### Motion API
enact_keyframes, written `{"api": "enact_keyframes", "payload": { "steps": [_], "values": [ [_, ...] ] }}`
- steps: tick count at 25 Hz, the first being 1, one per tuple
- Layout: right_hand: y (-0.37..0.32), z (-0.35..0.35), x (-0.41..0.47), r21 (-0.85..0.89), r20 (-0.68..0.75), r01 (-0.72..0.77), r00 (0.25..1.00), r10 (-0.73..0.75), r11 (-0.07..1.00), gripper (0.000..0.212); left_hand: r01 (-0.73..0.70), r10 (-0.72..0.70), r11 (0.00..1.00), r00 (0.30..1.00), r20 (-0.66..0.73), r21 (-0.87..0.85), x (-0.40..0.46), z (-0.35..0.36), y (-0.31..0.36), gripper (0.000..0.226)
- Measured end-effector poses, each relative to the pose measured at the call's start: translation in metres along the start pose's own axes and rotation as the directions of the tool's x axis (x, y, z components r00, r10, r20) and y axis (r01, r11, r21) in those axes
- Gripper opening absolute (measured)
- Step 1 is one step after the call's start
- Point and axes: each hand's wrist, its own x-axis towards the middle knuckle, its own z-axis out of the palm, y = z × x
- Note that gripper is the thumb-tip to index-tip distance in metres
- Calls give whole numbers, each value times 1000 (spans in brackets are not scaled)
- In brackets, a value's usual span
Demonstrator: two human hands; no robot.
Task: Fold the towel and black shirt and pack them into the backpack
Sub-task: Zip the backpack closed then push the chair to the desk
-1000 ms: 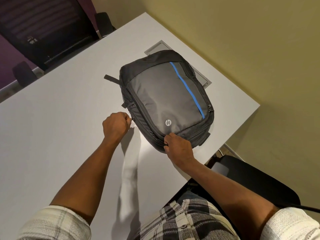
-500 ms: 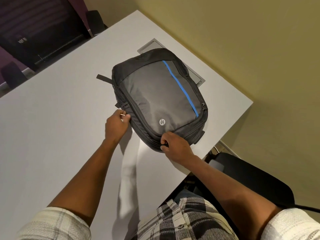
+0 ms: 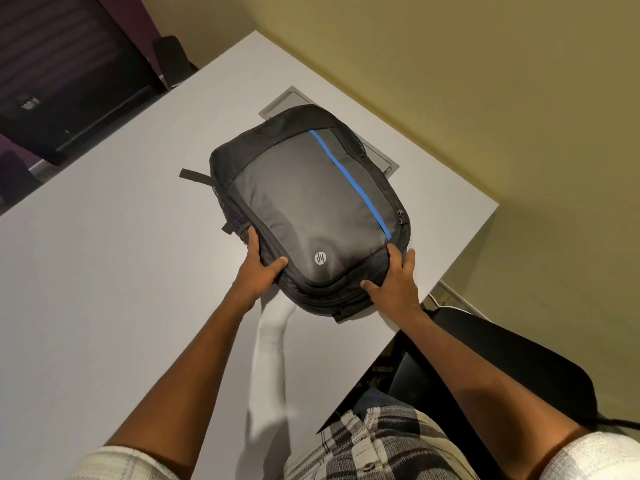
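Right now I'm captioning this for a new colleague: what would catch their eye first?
The grey and black backpack with its blue stripe, lying flat on the white table near its far right corner. Next, the left hand and right hand, each holding a near corner of the bag.

grey-black backpack [image 3: 304, 209], zipped, flat on table [image 3: 104, 271]

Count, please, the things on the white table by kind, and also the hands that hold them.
Backpack: 1
Grey cable hatch set in the table: 1
Hands with a grip on the backpack, left hand and right hand: 2
Towel or shirt in view: 0
Total: 4
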Motion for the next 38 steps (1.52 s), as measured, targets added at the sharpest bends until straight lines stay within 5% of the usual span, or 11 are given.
{"api": "enact_keyframes", "payload": {
  "steps": [14,25,38],
  "values": [
    [22,-45,108,78,-40,24,999,-21,997,93,40,-42,998,998,47,58,72,57,48,112],
    [21,-72,177,-24,-12,35,999,-35,999,90,58,-58,983,998,-4,176,114,94,87,106],
    [18,-91,210,36,-42,108,993,-106,994,95,42,-42,998,999,4,41,136,98,88,116]
  ]
}}
